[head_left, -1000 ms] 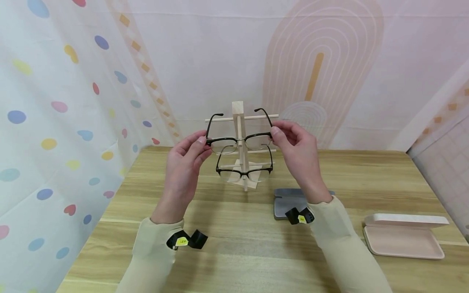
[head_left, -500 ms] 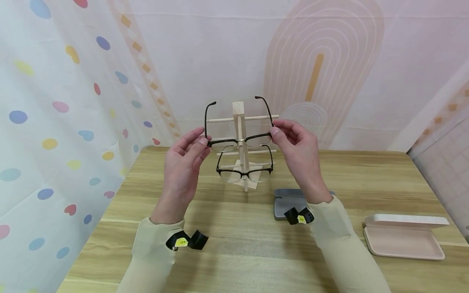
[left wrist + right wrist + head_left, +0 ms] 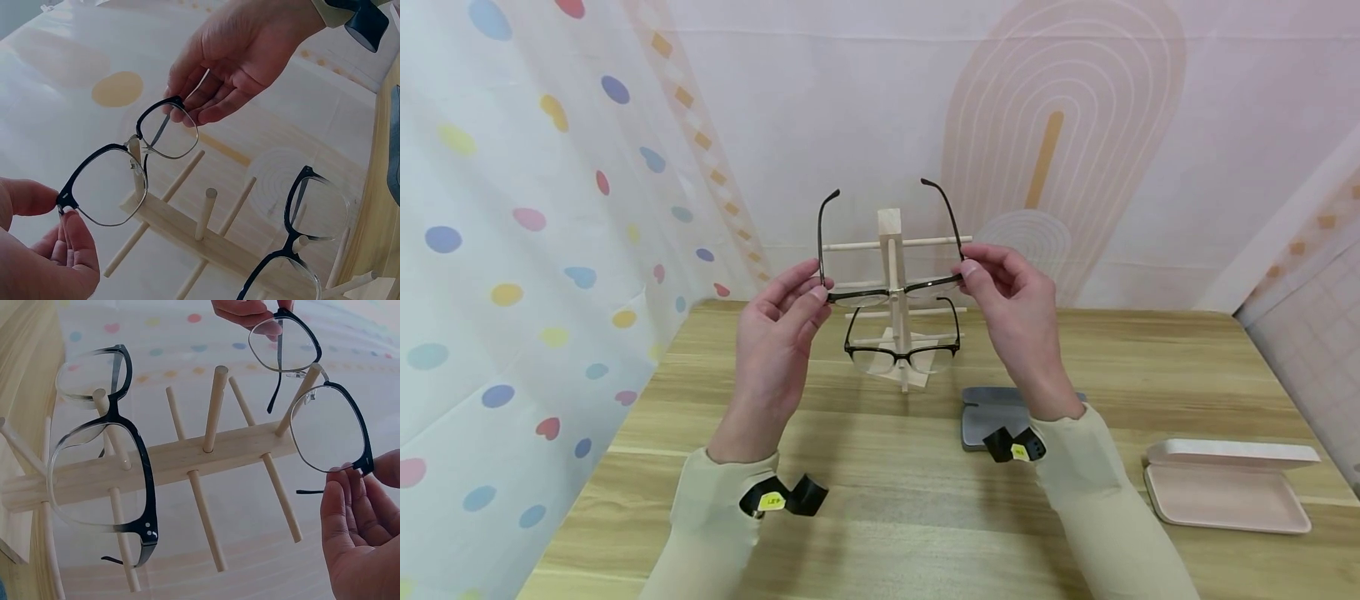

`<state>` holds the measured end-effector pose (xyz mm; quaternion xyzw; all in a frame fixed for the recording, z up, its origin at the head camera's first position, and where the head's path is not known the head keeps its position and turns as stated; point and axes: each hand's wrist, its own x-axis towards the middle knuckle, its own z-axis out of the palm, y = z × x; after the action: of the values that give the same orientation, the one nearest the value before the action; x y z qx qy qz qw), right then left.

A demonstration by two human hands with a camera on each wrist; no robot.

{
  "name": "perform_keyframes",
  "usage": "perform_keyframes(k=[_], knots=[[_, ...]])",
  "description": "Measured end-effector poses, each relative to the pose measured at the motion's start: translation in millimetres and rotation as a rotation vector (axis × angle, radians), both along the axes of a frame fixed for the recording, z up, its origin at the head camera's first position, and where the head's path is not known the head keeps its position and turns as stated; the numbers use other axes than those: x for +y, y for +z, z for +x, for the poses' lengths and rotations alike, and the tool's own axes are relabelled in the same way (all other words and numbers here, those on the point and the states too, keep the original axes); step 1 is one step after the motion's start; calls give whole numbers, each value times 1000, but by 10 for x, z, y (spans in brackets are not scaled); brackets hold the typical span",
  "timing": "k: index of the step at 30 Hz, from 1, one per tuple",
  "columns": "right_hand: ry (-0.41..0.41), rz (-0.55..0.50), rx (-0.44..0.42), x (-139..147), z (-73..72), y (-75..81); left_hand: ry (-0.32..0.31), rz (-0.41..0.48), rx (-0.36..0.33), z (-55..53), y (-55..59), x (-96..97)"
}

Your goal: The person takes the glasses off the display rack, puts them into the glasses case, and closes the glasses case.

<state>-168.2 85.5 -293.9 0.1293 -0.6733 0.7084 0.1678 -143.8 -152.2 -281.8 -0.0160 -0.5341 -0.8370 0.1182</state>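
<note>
My left hand (image 3: 775, 337) and right hand (image 3: 1017, 312) pinch a pair of browline eyeglasses (image 3: 859, 294) at its two hinge corners. Its dark temples are unfolded and point up and back. In the right wrist view the glasses' bridge lies right at the tip of the top peg (image 3: 306, 387) of a wooden glasses stand (image 3: 890, 223). Metal lower rims show under the black brow bars in the left wrist view. Lower on the stand hangs a second pair of glasses (image 3: 868, 349), black on top with clear lower rims, its bridge over a peg (image 3: 100, 395).
An open grey glasses case (image 3: 983, 418) lies on the wooden table (image 3: 895, 508), partly hidden by the right wrist. Farther right is an open pink glasses case (image 3: 1228, 493). A patterned curtain (image 3: 820, 108) hangs behind the table and along the left.
The held glasses have tilted: their temple tips have risen well above the stand's top, and the lenses look flatter. Both hands stay almost in place. The lower pair has not moved.
</note>
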Motion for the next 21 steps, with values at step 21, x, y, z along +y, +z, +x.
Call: perform_keyframes(k=[21], knots=[[-8,-31,38,54,80,-5,-4,-11,43,122,63,42]])
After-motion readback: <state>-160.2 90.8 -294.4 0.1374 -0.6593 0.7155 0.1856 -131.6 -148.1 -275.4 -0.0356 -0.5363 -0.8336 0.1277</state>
